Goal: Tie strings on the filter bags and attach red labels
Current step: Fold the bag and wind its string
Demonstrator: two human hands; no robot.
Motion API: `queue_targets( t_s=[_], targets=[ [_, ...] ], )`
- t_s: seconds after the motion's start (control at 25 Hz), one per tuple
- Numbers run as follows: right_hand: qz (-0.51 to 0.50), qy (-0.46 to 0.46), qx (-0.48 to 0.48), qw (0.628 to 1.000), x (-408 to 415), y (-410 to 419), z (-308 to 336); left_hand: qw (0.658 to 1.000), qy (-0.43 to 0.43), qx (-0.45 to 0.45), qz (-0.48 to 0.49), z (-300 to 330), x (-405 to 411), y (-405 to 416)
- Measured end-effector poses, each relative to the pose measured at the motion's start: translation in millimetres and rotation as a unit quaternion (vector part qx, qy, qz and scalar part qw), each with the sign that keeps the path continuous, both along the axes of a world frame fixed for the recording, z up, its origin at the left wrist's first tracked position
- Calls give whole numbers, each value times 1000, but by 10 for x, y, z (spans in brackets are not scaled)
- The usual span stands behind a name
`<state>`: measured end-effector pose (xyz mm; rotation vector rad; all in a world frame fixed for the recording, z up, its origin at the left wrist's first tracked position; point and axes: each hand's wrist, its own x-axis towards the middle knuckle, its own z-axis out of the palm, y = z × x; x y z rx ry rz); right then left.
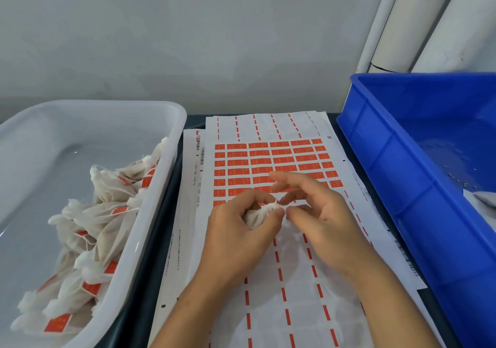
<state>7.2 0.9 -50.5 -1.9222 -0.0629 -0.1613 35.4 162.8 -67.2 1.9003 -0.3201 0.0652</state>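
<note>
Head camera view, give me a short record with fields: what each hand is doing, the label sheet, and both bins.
left hand: grips a white filter bag
right hand: pinches at the bag's gathered top, other fingers spread
label sheet: under the hands, red labels left on the far rows, near rows peeled
white bin: on the left, holds labelled bags
blue bin: on the right, nearly empty

A label sheet (268,159) lies in the middle of the desk (161,240), on top of other sheets (316,122) that stick out behind and to its right. Left of it stands a tub (171,138) — finished bags (88,226) are heaped in its right half. Right of the sheets stands a crate (375,138), with rolls (418,20) leaning on the wall (188,38) behind it. Over the sheet, both hands meet — the left hand (236,229) and right hand (319,213) with a bag (257,214) between them.
</note>
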Motion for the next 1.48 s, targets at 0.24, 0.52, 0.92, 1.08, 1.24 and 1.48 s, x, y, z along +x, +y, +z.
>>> queue_targets(
  t_s=[0.24,0.52,0.92,1.08,1.24,1.48],
  targets=[
    [15,-36,-19,999,15,-18,-27,1000,-1,17,-17,-5,-6,4],
    [-65,-173,-189,965,29,-23,-129,999,22,-31,-22,25,22,31],
    [-113,-248,-251,929,0,-9,-142,999,16,15,-33,5,11,2],
    [-144,-255,-256,921,-22,-22,-139,998,12,49,-49,-11,2,-19],
    [-163,-267,-246,917,-28,-39,-151,995,17,73,-59,4,-31,-40],
    [-122,-239,-168,949,-2,-36,-154,996,-14,71,-55,-3,-45,-18]
  ],
)
